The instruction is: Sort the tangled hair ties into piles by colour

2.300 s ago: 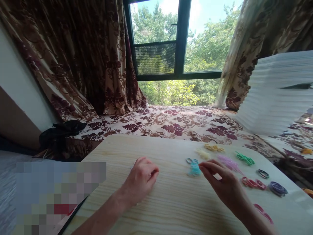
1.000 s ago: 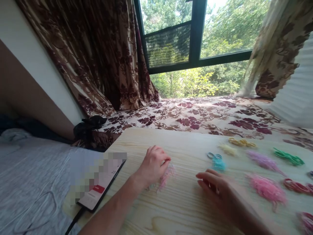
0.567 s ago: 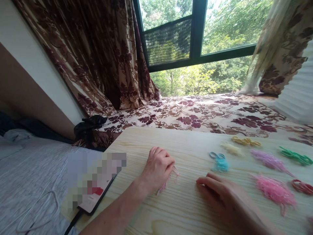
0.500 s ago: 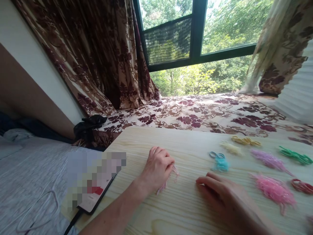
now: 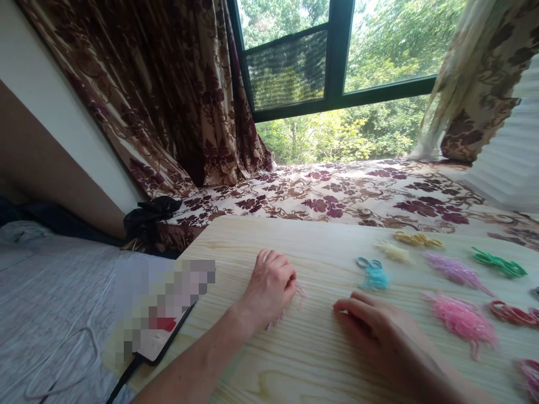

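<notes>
My left hand (image 5: 272, 285) is curled down on the wooden tabletop, closed over a small bunch of pale pink elastic bands (image 5: 300, 297); their loose ends poke out beside and below the fingers. To its right, my right hand (image 5: 379, 331) lies low over the table with fingers bent and together; its thumb and anything in its grip are hidden. Just beyond the right hand sits a small heap of turquoise bands (image 5: 376, 277), touching two grey-blue rings (image 5: 369, 263). A pink heap of bands (image 5: 463, 318) lies to the right of that hand.
Farther right on the table (image 5: 236, 241) are cream bands (image 5: 394, 251), yellow ties (image 5: 418, 239), purple bands (image 5: 456, 271), green ties (image 5: 499, 262) and red ties (image 5: 511, 313). A phone (image 5: 162, 339) with a cable stands at the left edge. Behind is a flowered window seat (image 5: 295, 193).
The view has turned slightly right, so more ties show at the right edge. Both hands keep nearly the same pose and place on the table.
</notes>
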